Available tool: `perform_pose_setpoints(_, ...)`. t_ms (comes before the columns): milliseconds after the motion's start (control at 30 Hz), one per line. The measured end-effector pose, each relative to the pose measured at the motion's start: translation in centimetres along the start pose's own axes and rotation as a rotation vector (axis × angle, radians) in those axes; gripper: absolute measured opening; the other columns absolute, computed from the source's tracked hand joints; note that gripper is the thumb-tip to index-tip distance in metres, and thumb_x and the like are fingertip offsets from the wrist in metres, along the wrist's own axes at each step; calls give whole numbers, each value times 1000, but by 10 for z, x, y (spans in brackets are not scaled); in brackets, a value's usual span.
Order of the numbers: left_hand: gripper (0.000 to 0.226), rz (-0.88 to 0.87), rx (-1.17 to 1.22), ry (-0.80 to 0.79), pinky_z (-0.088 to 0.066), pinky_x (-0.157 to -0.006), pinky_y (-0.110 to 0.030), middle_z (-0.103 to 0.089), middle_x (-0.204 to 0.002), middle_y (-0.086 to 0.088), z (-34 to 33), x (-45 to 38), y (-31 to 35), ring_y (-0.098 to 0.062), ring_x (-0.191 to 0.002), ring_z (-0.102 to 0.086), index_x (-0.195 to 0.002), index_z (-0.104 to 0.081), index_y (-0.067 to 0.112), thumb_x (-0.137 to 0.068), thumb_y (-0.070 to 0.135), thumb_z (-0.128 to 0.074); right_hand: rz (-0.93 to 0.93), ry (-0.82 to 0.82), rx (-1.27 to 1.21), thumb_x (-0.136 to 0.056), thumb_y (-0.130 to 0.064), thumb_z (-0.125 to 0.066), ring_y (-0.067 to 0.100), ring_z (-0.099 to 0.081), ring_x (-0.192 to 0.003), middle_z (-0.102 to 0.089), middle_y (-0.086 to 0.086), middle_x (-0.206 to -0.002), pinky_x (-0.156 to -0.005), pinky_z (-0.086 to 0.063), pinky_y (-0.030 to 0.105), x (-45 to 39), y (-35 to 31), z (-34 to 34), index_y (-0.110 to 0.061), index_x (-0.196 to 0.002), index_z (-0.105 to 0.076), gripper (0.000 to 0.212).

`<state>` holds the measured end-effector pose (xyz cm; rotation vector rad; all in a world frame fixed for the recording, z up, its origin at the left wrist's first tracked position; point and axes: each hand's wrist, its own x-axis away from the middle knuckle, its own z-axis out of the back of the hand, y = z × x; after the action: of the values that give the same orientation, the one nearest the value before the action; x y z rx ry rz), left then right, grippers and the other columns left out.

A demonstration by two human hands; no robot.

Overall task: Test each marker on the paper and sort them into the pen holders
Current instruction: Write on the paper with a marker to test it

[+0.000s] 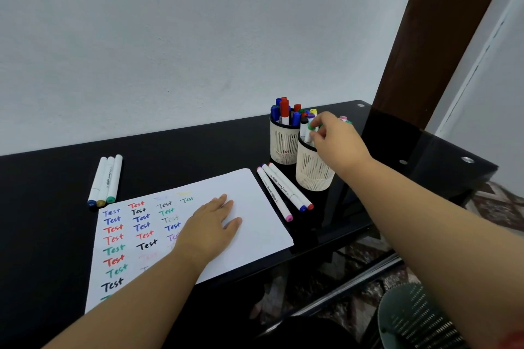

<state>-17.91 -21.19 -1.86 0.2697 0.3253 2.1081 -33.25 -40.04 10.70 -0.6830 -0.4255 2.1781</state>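
A white paper (255,207) lies on the black table, covered on its left with several coloured "Test" words. My left hand (211,224) rests flat on it, fingers straight. My right hand (334,136) reaches over the nearer cream pen holder (313,170) and pinches a green-capped white marker (310,132) standing in that holder. A second cream pen holder (283,147) behind it is full of blue and red markers. Three white markers (106,178) lie left of the paper. Three more markers (283,190) lie between the paper and the holders.
The black glass table (56,235) ends at its right edge near a dark wooden post (425,37). A grey mesh basket (416,317) stands on the floor at the lower right. A white wall runs behind the table.
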Motion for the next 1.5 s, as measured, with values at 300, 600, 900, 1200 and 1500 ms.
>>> perform_pose_setpoints(300, 55, 17, -69, -24, -10, -115, -28, -9, -157, 10, 11, 4, 6, -11, -144, -8, -149, -21, 25, -99, 48, -27, 129, -67, 90, -97, -23, -48, 18, -53, -81, -55, 4, -97, -65, -39, 29, 26, -20, 0, -14, -101, -52, 11)
perform_pose_setpoints(600, 54, 119, -39, -90, -8, -115, -30, -5, -158, 8, 27, 40, -29, -14, -144, -8, -150, -19, 25, -100, 44, -27, 253, -328, 168, -98, -32, -46, 17, -56, -85, -58, 0, -99, -68, -45, 28, 51, -67, -35, -20, -100, -49, 12)
perform_pose_setpoints(900, 53, 253, -18, 13, -14, -116, -35, -7, -158, 8, 39, 66, -99, -15, -144, -7, -148, -24, 31, -98, 46, -32, 358, -468, 179, -98, -33, -44, 17, -55, -85, -59, -1, -101, -72, -48, 31, 45, -120, -106, -20, -106, -53, 18)
perform_pose_setpoints(1200, 55, 235, 26, 4, -6, -116, -30, -1, -156, 18, 52, 72, -140, -9, -144, 0, -147, -16, 40, -96, 53, -31, 525, -619, 154, -97, -25, -50, 19, -55, -108, -50, 0, -128, -87, -47, 31, 6, -182, -179, -26, -132, -47, 35)
perform_pose_setpoints(1500, 55, 185, 21, 78, 2, -113, -23, -3, -157, 15, 46, 71, -146, -5, -143, 0, -147, -18, 37, -96, 52, -33, 947, -667, 424, -90, 2, -46, 24, -35, -131, -22, -5, -156, -95, -44, 40, -13, -218, -247, -32, -142, -33, 63)
